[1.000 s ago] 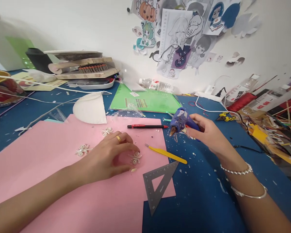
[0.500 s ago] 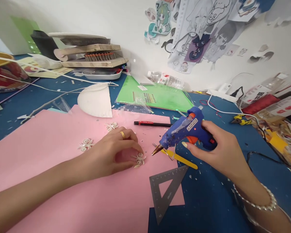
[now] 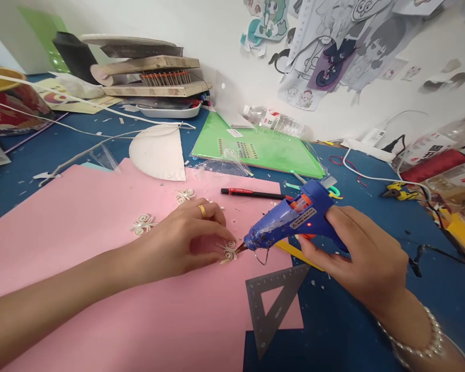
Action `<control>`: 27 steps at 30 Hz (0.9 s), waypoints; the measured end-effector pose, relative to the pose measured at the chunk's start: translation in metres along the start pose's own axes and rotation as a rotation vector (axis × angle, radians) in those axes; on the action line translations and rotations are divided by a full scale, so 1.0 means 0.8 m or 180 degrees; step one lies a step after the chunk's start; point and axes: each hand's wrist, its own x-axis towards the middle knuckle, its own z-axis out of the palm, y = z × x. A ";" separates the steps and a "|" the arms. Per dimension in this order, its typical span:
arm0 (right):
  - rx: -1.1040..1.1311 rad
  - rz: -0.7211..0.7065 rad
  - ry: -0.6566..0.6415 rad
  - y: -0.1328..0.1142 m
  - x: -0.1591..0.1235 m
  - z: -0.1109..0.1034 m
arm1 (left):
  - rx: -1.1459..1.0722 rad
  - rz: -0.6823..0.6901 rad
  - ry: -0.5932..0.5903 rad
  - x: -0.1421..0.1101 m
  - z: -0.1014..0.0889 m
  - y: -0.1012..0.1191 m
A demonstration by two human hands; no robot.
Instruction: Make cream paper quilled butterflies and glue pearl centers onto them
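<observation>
My right hand [image 3: 358, 258] is wrapped round a blue hot glue gun [image 3: 290, 219], its copper nozzle touching a small white curled paper ornament [image 3: 228, 252] on the pink sheet [image 3: 101, 289]. My left hand [image 3: 186, 240], a gold ring on one finger, pinches that ornament with fingertips and thumb and holds it down on the sheet. Two more white curled ornaments [image 3: 143, 225] lie on the pink sheet behind my left hand.
A grey set square [image 3: 273, 305] lies at the pink sheet's near right corner. A red-and-black pencil [image 3: 251, 194], a yellow tool [image 3: 294, 254], a white paper fan shape [image 3: 158, 152], green sheets [image 3: 259, 152], a water bottle [image 3: 273, 120] and cables [image 3: 372, 173] lie around on the blue table.
My right hand has swung the glue gun down and to the left until its nozzle reached the ornament. My left hand has stayed on the ornament. The view has tilted downward.
</observation>
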 end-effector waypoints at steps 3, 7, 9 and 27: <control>0.0062 -0.0039 -0.0132 -0.003 0.000 -0.001 | -0.0059 0.0025 0.0056 0.001 0.001 -0.001; 0.0116 -0.0077 -0.0129 -0.004 -0.001 -0.001 | -0.0080 0.0000 0.0034 0.001 0.000 -0.001; 0.0160 -0.0088 -0.0169 -0.004 -0.001 0.000 | -0.0071 -0.0029 -0.0008 0.001 0.000 0.000; 0.0018 -0.0184 -0.0099 -0.004 -0.007 -0.002 | -0.0082 0.0024 -0.0005 0.003 -0.001 0.001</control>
